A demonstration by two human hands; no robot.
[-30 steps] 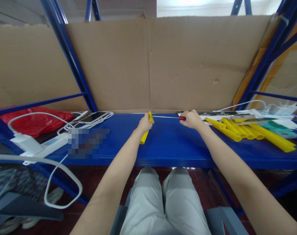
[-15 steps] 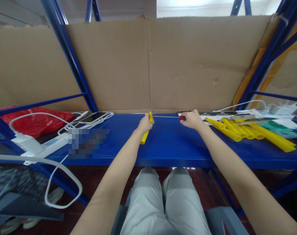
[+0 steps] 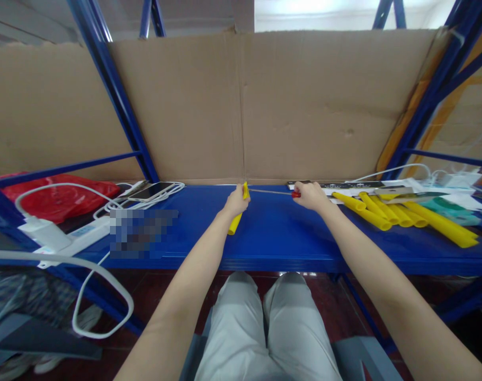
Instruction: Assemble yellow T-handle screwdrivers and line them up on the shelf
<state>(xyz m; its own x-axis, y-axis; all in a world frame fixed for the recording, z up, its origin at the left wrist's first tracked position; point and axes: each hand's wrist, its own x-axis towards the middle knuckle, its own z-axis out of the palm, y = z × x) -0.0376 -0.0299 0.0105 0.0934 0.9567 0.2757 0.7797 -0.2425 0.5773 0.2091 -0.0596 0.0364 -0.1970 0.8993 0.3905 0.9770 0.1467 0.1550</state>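
My left hand (image 3: 235, 201) is closed round a yellow tube (image 3: 235, 224) above the middle of the blue shelf; the tube stands tilted, one end showing over my fingers and the other below them. In my right hand (image 3: 311, 194) is a screwdriver (image 3: 270, 191), its red handle mostly hidden by the fingers. The thin metal shaft points left, and its tip is at the upper end of the tube; whether it touches or enters the tube I cannot tell. Several more yellow tubes (image 3: 443, 225) lie to the right of my right hand.
At the right a metal blade-like strip (image 3: 419, 197) lies across the tubes, near a green item (image 3: 449, 210) and a black ruler-like strip (image 3: 356, 184). On the left are a power strip (image 3: 82, 235), a phone (image 3: 155, 190), white cables and a red bag (image 3: 66, 196). Cardboard (image 3: 241, 106) stands behind the shelf (image 3: 280, 227).
My right hand has turned slightly, and the handle end of the screwdriver sits a little lower. My left hand and its tube have hardly moved.
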